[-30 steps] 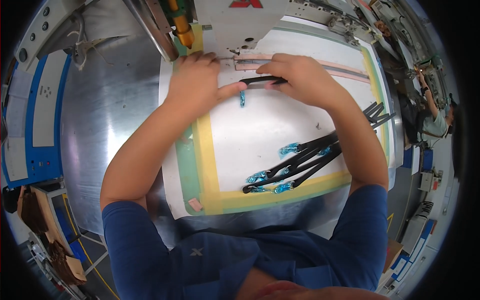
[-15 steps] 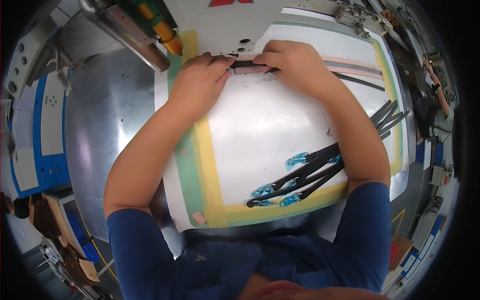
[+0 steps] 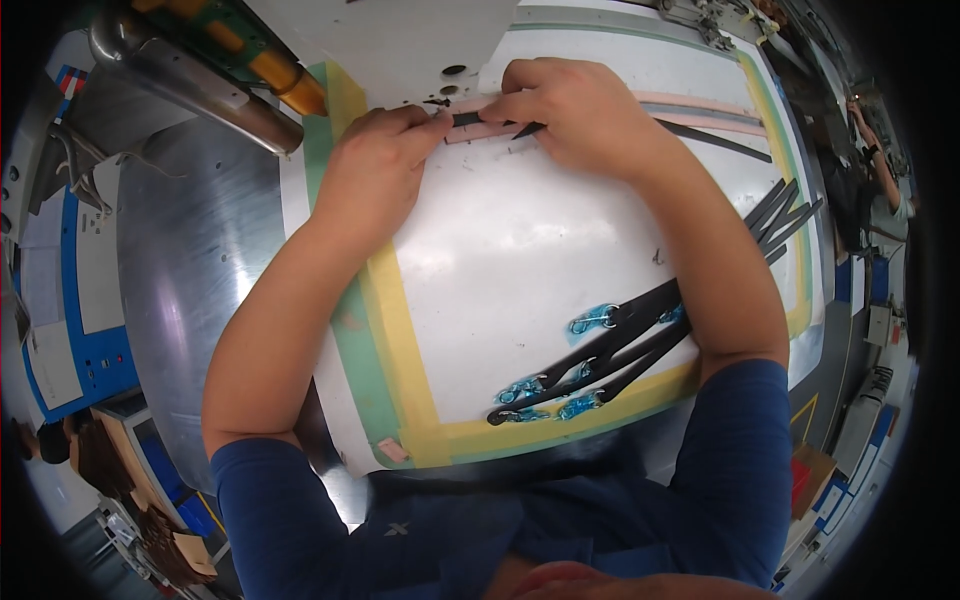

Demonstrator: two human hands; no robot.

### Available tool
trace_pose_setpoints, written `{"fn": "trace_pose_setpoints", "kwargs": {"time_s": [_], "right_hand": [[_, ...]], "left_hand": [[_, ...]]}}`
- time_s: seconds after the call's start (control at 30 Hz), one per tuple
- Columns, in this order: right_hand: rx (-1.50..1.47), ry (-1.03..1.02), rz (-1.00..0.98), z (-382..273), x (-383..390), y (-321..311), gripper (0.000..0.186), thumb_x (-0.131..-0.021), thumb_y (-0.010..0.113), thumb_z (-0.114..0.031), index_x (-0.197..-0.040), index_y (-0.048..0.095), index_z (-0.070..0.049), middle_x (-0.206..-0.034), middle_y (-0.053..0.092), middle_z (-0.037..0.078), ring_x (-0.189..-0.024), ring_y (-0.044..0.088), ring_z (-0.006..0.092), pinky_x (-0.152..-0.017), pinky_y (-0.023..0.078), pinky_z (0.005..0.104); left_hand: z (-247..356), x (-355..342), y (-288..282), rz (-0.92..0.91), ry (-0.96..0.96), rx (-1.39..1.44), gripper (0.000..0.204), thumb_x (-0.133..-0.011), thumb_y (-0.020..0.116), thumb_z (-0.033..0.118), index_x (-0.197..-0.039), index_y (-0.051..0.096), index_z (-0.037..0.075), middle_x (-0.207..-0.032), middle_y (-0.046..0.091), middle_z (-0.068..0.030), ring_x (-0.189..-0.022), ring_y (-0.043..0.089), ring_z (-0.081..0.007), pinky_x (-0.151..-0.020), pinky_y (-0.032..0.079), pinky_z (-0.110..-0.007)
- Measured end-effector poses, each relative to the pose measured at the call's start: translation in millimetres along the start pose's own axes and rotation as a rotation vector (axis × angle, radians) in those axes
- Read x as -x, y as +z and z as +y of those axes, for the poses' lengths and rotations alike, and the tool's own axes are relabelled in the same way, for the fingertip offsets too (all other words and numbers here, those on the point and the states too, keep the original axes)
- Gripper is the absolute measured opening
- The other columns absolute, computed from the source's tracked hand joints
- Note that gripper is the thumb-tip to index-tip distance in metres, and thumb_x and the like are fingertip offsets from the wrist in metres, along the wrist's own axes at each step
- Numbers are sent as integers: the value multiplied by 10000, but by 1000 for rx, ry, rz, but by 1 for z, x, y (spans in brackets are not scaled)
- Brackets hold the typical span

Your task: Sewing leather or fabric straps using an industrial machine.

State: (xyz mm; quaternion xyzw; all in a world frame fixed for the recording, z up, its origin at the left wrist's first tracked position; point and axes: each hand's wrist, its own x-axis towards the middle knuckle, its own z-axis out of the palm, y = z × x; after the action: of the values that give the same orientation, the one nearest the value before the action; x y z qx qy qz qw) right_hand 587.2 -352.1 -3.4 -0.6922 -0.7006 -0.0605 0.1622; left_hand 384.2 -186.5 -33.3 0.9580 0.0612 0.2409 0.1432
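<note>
At the far side of the white work sheet (image 3: pixel 520 260), a flat black strap (image 3: pixel 466 120) lies along a pink guide strip (image 3: pixel 690 101). My left hand (image 3: pixel 385 165) pinches the strap's left part with fingers closed. My right hand (image 3: pixel 580 115) is closed over it further right, and a dark pointed end sticks out under its fingers. The strap's tail (image 3: pixel 715 138) runs out to the right beyond that hand. Several black straps (image 3: pixel 640 318) lie bundled near my right forearm, with metal clips (image 3: pixel 594 319) in blue wrapping at their left ends.
A white machine head (image 3: pixel 400 40) stands just beyond my hands. To its left hangs a metal cylinder (image 3: pixel 215 95) beside a yellow fitting (image 3: pixel 285 80). Yellow and green tape (image 3: pixel 385 300) edges the sheet. Another person (image 3: pixel 880 175) is at the far right.
The view has shifted slightly, and both hands appear a little further left and up. A dark pointed end now shows more plainly below my right fingers. The bundled straps stay put.
</note>
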Motion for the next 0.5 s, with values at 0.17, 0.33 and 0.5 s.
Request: {"fn": "trace_pose_setpoints", "kwargs": {"time_s": [0.17, 0.33, 0.5], "right_hand": [[40, -18, -21, -2, 0, 0, 467, -795, 659, 13, -1132, 819, -268, -965, 673, 41, -939, 693, 279, -762, 552, 425], [68, 12, -56, -10, -2, -1, 476, -826, 647, -4, -1169, 811, -290, -984, 669, 44, -953, 694, 279, -769, 553, 425], [53, 60, -75, -18, -9, -7, 454, -775, 662, 15, -1136, 804, -220, -1048, 677, 54, -989, 680, 298, -817, 552, 427]], "left_hand": [[0, 0, 3, 15, 20, -38, 328, -935, 666, 14, -1223, 774, 127, -1099, 729, -88, -993, 679, -328, -875, 570, -407], [3, 0, 1, -4, 55, -120, 333, -942, 623, 3, -1227, 765, 98, -1085, 716, -95, -1004, 668, -330, -884, 562, -409], [3, 1, 4, -54, 38, -135, 364, -914, 615, -21, -1230, 760, 85, -1126, 712, -112, -1065, 664, -336, -936, 558, -419]]}}
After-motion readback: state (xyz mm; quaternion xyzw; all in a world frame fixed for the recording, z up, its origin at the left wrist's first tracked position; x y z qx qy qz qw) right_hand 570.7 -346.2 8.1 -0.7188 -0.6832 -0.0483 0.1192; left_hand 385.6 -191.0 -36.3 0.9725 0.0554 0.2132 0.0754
